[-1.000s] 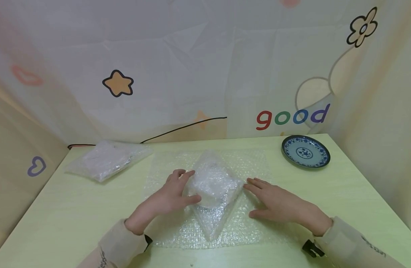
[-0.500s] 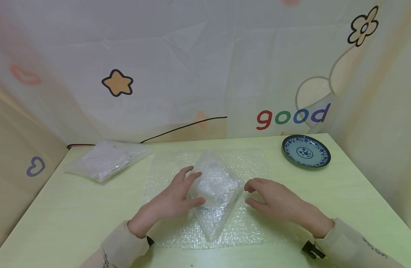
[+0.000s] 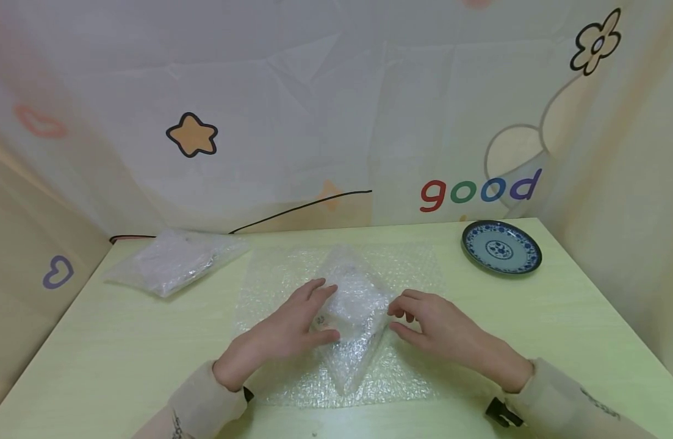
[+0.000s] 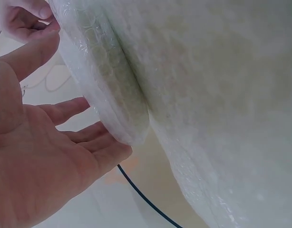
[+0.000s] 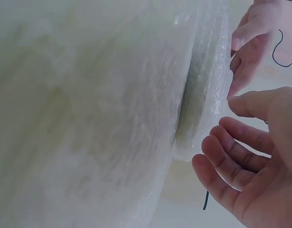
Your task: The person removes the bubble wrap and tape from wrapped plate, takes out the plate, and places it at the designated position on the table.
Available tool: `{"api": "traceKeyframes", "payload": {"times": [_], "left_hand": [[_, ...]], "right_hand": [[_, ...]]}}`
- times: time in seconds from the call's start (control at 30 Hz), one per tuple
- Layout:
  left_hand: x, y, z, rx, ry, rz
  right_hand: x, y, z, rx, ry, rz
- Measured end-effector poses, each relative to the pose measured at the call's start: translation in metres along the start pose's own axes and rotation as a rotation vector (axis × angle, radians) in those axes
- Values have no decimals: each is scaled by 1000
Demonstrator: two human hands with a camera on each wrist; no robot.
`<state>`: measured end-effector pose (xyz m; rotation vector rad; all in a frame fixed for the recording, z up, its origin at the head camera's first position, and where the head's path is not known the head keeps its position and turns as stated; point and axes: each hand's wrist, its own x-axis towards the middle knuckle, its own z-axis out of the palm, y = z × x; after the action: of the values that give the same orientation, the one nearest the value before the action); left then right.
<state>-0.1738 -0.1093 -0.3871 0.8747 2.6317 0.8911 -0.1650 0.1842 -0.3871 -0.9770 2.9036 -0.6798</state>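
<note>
A flat, roughly diamond-shaped packet of bubble wrap [image 3: 354,305] lies on a larger spread sheet of bubble wrap [image 3: 287,381] in the middle of the table. What it wraps cannot be made out. My left hand [image 3: 289,326] is at the packet's left side, thumb and fingers spread; in the left wrist view the fingertips touch the edge of the wrapped packet [image 4: 112,85]. By the right corner, my right hand [image 3: 443,326] has its fingers loosely bent. The right wrist view has the thumb [image 5: 250,104] close to the packet's edge, with no wrap between thumb and fingers.
Another bubble-wrapped packet [image 3: 174,265] lies at the back left of the pale table [image 3: 122,360]. A blue-patterned plate [image 3: 501,247] with a dark rim stands at the back right. Behind the table hangs a printed curtain [image 3: 292,122].
My left hand has shifted right, farther over the packet's left side. My right hand has bent its fingers and come left toward the right corner. The packet stays in place.
</note>
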Motion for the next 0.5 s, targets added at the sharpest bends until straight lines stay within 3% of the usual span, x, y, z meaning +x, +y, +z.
{"api": "traceKeyframes", "payload": {"times": [0.37,0.5], "left_hand": [[0,0,2,88,-28,9],[0,0,2,101,-34,8]], "right_hand": [[4,-4,4,-13,66,-24],[7,-6,4,-13,73,11]]}}
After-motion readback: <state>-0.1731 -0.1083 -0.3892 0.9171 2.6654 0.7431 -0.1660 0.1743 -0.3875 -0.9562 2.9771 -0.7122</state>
